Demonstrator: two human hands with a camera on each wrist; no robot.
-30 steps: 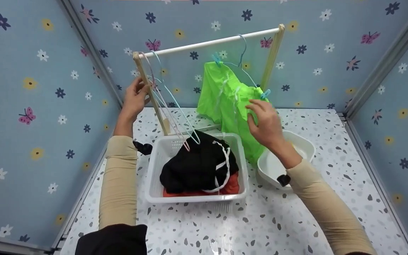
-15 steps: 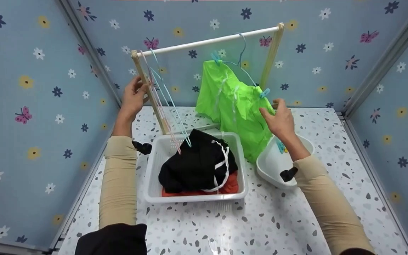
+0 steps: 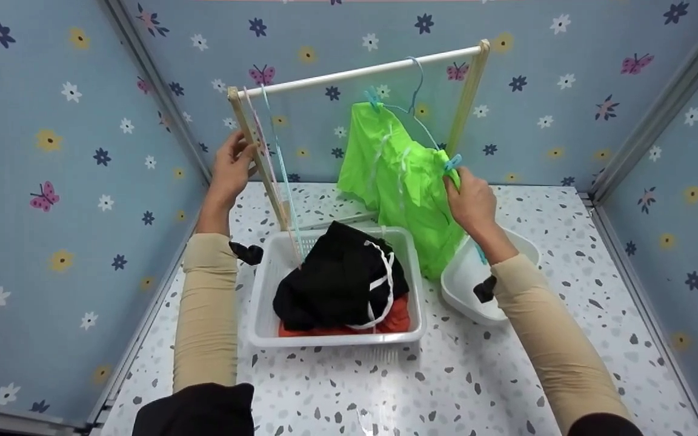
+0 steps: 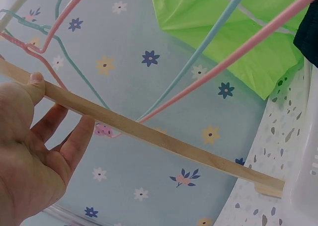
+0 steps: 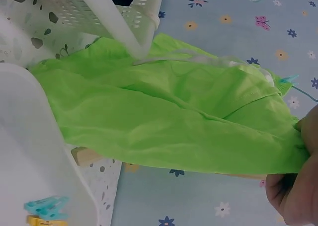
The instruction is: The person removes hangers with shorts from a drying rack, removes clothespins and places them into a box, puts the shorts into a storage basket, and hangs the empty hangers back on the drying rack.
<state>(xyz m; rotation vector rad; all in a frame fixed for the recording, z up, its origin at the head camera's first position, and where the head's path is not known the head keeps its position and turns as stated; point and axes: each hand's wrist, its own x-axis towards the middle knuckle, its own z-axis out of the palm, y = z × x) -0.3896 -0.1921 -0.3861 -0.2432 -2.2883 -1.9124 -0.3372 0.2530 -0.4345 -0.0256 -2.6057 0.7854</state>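
Observation:
My left hand (image 3: 231, 169) holds the wooden side post (image 4: 149, 135) of a small clothes rack, thumb on one side and fingers on the other. On the rack's white rail (image 3: 337, 77), bright green shorts (image 3: 379, 157) with white drawstrings hang from a blue hanger (image 3: 426, 130). Two blue clothespins fix them, one at the left corner (image 3: 373, 100) and one at the right (image 3: 453, 162). Just below the right clothespin, my right hand (image 3: 473, 200) pinches the waist edge of the shorts. A pink hanger (image 4: 233, 57) and a light blue hanger (image 4: 198, 52) hang beside the left post.
In front of the rack stands a white basket (image 3: 337, 340) with a black garment (image 3: 331, 284) over a red one (image 3: 394, 315). A white bin (image 3: 464, 303) at the right holds blue clothespins (image 5: 47, 207) and a yellow one (image 5: 44, 221). Patterned walls enclose the table.
My right hand moves from the front of the shorts out to their right side, then grasps the waist edge. The pink and light blue hangers swing left. My left hand stays on the post.

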